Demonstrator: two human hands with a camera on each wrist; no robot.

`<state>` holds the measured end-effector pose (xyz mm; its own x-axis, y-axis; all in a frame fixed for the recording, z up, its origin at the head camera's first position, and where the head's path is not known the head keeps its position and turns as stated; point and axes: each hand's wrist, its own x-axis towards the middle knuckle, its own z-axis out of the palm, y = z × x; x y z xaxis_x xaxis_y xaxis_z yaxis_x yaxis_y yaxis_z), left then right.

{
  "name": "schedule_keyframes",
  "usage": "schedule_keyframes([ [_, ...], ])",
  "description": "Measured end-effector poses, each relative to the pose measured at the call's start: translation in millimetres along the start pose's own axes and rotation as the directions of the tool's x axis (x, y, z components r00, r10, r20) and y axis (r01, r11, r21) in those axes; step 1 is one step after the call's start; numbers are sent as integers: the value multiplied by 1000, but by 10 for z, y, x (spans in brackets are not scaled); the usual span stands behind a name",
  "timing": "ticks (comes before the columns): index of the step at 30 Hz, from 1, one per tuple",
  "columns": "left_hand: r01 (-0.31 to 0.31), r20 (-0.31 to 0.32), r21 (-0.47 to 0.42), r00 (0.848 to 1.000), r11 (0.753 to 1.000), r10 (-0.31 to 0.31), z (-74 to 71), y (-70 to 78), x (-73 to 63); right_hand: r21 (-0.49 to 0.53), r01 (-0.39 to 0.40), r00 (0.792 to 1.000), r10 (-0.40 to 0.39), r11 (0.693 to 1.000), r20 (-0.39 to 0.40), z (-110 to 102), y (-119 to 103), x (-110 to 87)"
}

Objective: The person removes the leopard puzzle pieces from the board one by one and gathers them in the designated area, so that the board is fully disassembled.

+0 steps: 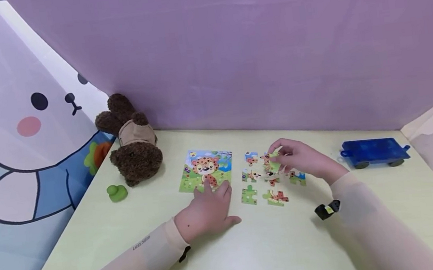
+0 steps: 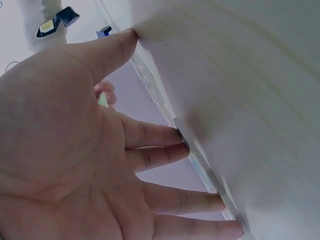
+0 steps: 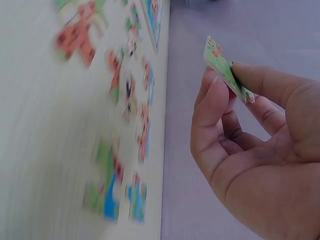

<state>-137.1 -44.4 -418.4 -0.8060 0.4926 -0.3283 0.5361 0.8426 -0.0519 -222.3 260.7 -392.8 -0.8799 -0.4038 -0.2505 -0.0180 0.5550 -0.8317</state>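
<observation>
My right hand (image 1: 298,158) pinches a green puzzle piece (image 3: 225,67) between thumb and fingers, lifted off the table in the right wrist view. Beneath and around it lie several loose puzzle pieces (image 1: 249,195) with green, blue and spotted orange print; a larger spotted one (image 3: 77,37) shows near the wrist camera. With its fingers spread, my left hand (image 1: 206,212) rests its fingertips on the lower edge of a picture board (image 1: 188,172) showing a cartoon leopard. In the left wrist view the fingertips (image 2: 180,135) touch the board's thin edge.
A brown plush toy (image 1: 136,160) lies at the back left, with a small green toy (image 1: 117,193) in front of it. At the right stands a blue toy wagon (image 1: 374,151). A purple cloth wall (image 1: 251,58) borders the table's back edge.
</observation>
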Motion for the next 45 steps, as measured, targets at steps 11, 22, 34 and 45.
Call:
schedule_keyframes([
  [11,-10,-17,-18,1000,1000,9,-9,-13,-21,-40,-51,995,54,998,83,-262,272,-342],
  [22,-19,-33,-10,999,1000,19,1,-13,-14,-119,-30,978,54,992,204,-246,414,-529],
  [34,-23,-33,-12,999,1000,23,25,-8,-14,-128,-15,974,43,992,221,-70,479,-620],
  [45,-21,-27,-3,999,1000,21,35,-17,3,-192,31,992,-6,981,126,12,461,-642],
])
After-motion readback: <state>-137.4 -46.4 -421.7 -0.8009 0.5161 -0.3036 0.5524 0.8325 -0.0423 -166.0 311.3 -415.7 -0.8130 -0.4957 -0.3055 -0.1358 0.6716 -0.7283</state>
